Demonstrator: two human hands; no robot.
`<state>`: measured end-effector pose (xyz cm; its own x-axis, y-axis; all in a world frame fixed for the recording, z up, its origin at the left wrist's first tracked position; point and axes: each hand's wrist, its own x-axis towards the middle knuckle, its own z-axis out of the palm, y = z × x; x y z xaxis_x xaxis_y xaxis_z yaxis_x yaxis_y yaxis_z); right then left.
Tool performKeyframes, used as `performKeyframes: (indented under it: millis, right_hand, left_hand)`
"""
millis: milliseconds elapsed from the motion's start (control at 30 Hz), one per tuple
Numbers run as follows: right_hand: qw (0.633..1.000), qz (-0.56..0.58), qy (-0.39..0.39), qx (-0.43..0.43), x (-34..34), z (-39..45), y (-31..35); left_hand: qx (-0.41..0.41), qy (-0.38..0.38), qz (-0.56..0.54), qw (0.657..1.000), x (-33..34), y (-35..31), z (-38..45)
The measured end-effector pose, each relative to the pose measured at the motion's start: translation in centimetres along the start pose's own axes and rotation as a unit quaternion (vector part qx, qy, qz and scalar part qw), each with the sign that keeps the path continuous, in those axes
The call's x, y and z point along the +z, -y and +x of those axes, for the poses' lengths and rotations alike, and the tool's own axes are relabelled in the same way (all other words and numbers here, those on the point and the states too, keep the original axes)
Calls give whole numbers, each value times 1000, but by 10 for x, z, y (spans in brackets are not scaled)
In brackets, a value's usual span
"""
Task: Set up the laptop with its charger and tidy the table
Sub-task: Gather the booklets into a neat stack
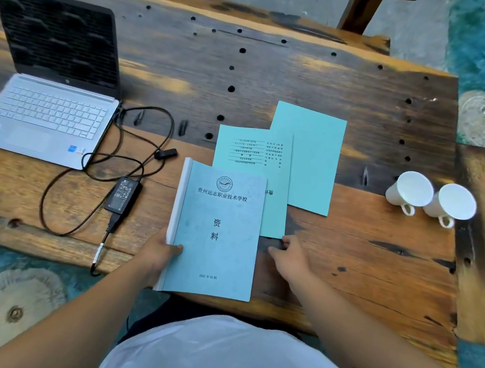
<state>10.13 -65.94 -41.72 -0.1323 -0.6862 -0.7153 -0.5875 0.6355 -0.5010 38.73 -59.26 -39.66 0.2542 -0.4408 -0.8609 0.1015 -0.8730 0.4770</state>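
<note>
An open silver laptop (49,92) with a dark screen stands at the table's left. Its black charger brick (122,194) lies to the right of it, with the cable (147,130) looped up to the laptop's right side. My left hand (158,253) grips the lower left edge of a blue booklet (217,232) with a white spine. My right hand (290,259) rests on the table with fingers spread, its fingertips at the bottom corner of a green folder (253,155). A second green folder (310,158) lies partly under the first.
Two white cups (409,190) (453,203) lie on their sides near the right edge of the wooden table (362,258). A plug end of the cable (96,261) hangs over the front edge. Patterned blue floor surrounds the table.
</note>
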Motion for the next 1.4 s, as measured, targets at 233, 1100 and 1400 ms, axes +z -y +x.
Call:
performKeyframes:
  millis: [233,1100,1400]
  right_hand:
    - [975,208,0,73,-1,26,33]
    - [892,427,-149,-11,13,1,69]
    - [934,184,-237,-195,-93,-32,97]
  left_hand:
    - [-11,-11,41,999,-23,-6,11]
    - [-13,88,56,995,-27,-19,2]
    - [-6,58,88,994,-28,-15,-6]
